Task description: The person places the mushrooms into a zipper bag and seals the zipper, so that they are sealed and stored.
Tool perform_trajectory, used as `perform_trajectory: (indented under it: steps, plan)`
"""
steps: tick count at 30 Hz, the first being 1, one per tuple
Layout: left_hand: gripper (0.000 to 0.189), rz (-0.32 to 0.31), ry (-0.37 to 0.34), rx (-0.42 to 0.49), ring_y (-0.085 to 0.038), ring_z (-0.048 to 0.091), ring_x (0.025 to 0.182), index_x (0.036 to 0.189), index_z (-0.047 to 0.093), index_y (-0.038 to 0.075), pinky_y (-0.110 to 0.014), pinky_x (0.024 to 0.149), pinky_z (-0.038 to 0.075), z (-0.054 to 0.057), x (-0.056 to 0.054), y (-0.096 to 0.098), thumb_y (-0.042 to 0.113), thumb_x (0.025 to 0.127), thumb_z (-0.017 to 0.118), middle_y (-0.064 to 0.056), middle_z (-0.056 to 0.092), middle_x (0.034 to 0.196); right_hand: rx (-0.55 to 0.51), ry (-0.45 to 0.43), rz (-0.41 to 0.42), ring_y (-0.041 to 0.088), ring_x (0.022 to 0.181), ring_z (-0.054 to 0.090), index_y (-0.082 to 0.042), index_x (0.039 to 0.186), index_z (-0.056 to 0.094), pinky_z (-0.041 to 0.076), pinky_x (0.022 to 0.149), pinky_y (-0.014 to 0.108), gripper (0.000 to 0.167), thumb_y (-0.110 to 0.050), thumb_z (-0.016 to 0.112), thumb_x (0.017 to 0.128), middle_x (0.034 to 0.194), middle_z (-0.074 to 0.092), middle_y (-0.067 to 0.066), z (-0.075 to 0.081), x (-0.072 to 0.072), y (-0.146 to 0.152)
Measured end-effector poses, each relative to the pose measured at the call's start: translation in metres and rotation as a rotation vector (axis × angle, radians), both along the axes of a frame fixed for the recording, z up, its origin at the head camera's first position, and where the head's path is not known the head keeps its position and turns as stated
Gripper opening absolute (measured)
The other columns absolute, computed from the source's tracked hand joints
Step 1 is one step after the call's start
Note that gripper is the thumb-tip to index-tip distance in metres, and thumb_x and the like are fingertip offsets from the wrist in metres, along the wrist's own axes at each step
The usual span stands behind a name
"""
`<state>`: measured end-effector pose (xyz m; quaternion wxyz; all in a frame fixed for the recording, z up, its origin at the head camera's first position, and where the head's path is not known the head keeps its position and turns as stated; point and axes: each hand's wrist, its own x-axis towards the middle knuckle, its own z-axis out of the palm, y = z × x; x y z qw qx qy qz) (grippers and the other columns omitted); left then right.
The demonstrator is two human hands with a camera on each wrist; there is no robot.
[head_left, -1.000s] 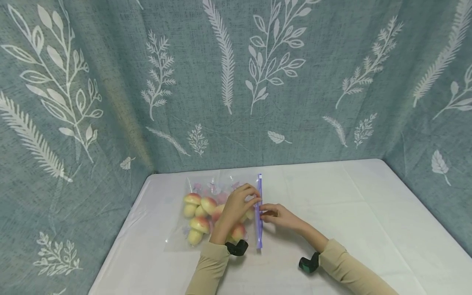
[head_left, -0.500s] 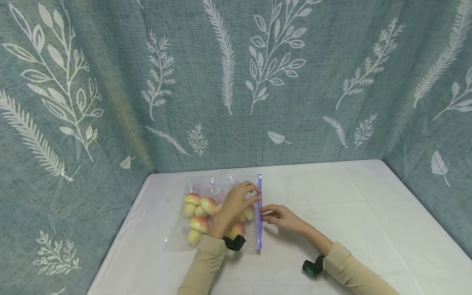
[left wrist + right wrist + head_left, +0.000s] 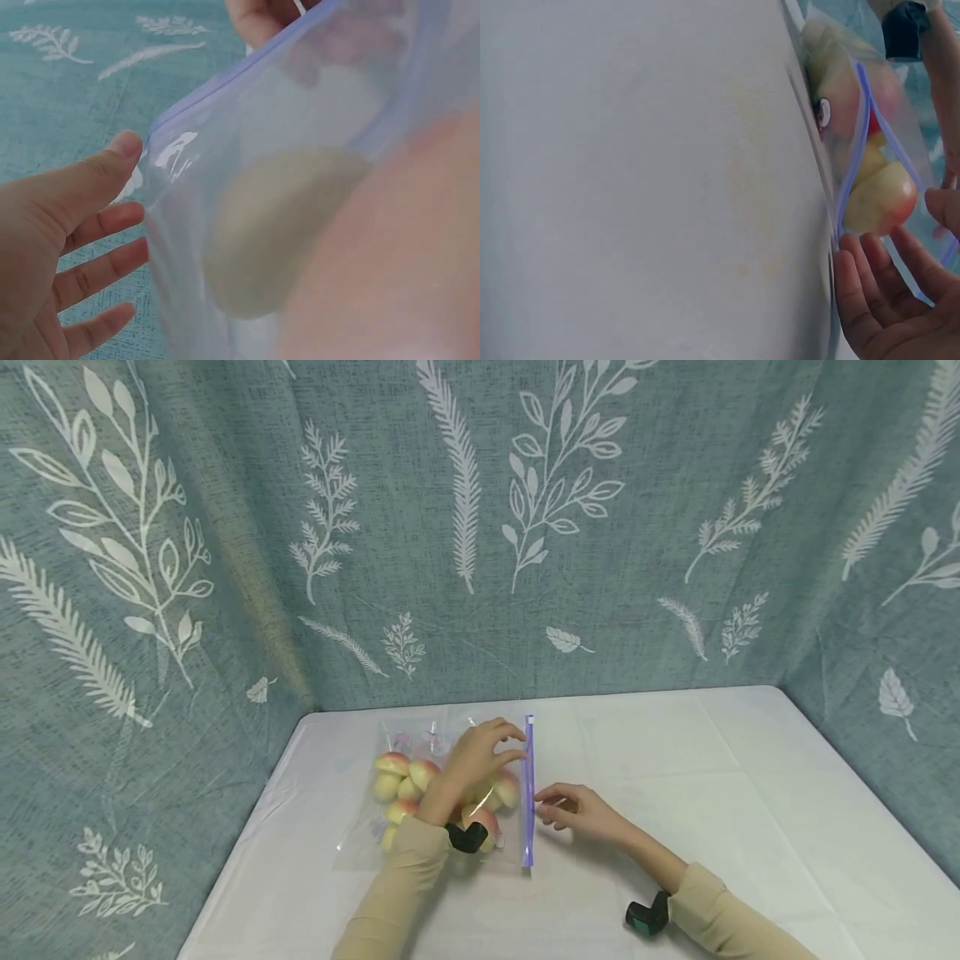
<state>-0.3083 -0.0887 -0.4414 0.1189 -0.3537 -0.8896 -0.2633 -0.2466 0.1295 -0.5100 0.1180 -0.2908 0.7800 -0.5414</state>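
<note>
A clear zip bag with a purple zip strip lies on the table, holding several yellow toy mushrooms with reddish caps. My left hand reaches over the bag, fingertips at the upper part of the strip; in the left wrist view its thumb and fingers are spread apart beside the bag's edge. To the right of the strip, my right hand has loosely bent fingers close to it. The right wrist view shows two purple lips of the bag's mouth parted, with the right fingers just below, thumb apart.
A white-covered table carries the bag. Teal curtains with white leaf prints surround it at the back and sides. A black wrist camera sits by the left cuff, another black camera by the right.
My left hand has drifted up and left along the strip. My right hand has shifted a little right and down, its fingertips moving off the strip. The bag has barely moved.
</note>
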Motion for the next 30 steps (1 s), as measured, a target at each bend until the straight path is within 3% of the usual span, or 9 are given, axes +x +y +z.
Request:
perform_trajectory:
  steps: [10, 24, 30]
  plan:
    - [0.027, -0.054, -0.023, -0.052, -0.023, 0.062, 0.092, 0.107, 0.064, 0.011, -0.034, 0.077, 0.051, 0.010, -0.012, -0.003, 0.026, 0.085, 0.066, -0.007, 0.066, 0.102, 0.049, -0.113, -0.048, 0.022, 0.073, 0.066, 0.001, 0.107, 0.058, 0.056, 0.056, 0.032, 0.023, -0.017, 0.056, 0.093, 0.087, 0.066, 0.016, 0.006, 0.016, -0.003]
    - [0.031, -0.053, -0.137, -0.106, -0.026, 0.060, 0.103, 0.114, 0.061, 0.010, -0.036, 0.086, 0.050, 0.015, -0.037, -0.008, 0.027, 0.088, 0.064, -0.006, 0.063, 0.113, 0.097, -0.176, -0.039, 0.017, 0.067, 0.066, -0.003, 0.094, 0.062, 0.055, 0.054, 0.028, 0.020, -0.023, 0.059, 0.091, 0.079, 0.069, 0.010, 0.002, 0.031, -0.010]
    - [0.036, -0.076, -0.218, -0.107, -0.032, 0.055, 0.110, 0.119, 0.058, 0.005, -0.040, 0.091, 0.048, 0.017, -0.047, -0.009, 0.025, 0.089, 0.062, -0.010, 0.059, 0.120, 0.107, -0.216, -0.029, 0.020, 0.063, 0.067, -0.001, 0.093, 0.063, 0.055, 0.053, 0.029, 0.023, -0.023, 0.058, 0.092, 0.076, 0.070, 0.012, 0.002, 0.038, -0.014]
